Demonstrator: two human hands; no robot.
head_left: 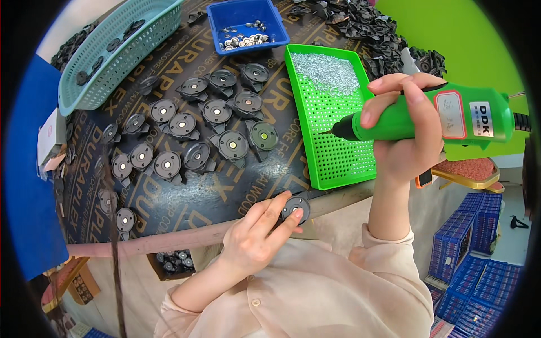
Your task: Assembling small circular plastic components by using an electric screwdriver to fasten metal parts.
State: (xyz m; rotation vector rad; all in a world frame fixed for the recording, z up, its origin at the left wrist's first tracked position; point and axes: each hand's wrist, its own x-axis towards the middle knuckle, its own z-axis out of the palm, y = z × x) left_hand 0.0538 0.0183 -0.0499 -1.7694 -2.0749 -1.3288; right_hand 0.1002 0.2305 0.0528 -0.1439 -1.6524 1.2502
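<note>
Head view: left hand (253, 234) pinched a disc (297, 205) at the table's (225, 194) near edge; right hand (415, 147) gripped a driver (468, 112), probably best kept square to screws (327, 70).

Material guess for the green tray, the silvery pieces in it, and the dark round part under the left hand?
Green tray: likely moulded plastic, slightly glossy; even colour, regular holes.
Silvery pieces: probably metal, bright finish; they glint. Too small to tell plating.
Dark round part at the left hand: looks like satin plastic, though coated metal isn't excluded.
</note>
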